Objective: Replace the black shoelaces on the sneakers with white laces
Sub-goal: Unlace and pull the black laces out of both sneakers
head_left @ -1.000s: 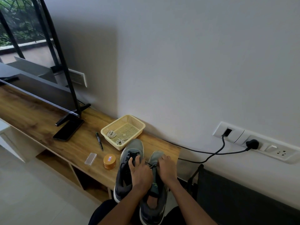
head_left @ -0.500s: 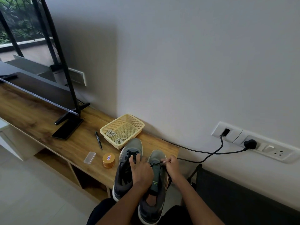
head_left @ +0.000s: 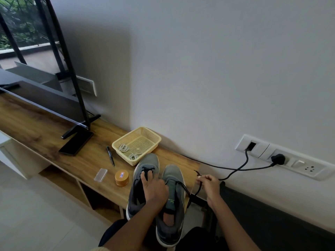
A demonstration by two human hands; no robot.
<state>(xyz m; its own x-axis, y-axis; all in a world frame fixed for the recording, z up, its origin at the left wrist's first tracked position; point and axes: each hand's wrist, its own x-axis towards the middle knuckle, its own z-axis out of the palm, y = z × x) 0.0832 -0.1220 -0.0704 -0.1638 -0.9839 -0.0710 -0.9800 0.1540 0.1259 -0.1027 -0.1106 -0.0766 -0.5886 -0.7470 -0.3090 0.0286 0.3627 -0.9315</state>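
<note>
Two grey sneakers lie side by side at the near end of the wooden shelf, heels toward me: the left sneaker (head_left: 143, 169) and the right sneaker (head_left: 172, 211). My left hand (head_left: 154, 189) rests across both, fingers pressing on the left shoe's black lacing. My right hand (head_left: 208, 183) is off to the right of the shoes and pinches the black lace (head_left: 184, 186), which runs from the right sneaker's eyelets to my fingers. White laces (head_left: 126, 150) lie coiled in a yellow basket (head_left: 153, 136) just beyond the shoes.
On the wooden shelf (head_left: 54, 142) lie a black pen (head_left: 110, 156), a clear plastic case (head_left: 100, 175), a round orange tin (head_left: 122, 177) and a TV stand foot (head_left: 76, 144). A black power cable (head_left: 235, 168) runs along the wall to a socket strip (head_left: 282, 158).
My right hand has moved from the right sneaker's tongue out to the right, drawing the black lace out of the shoe. My left hand has stayed on the shoes.
</note>
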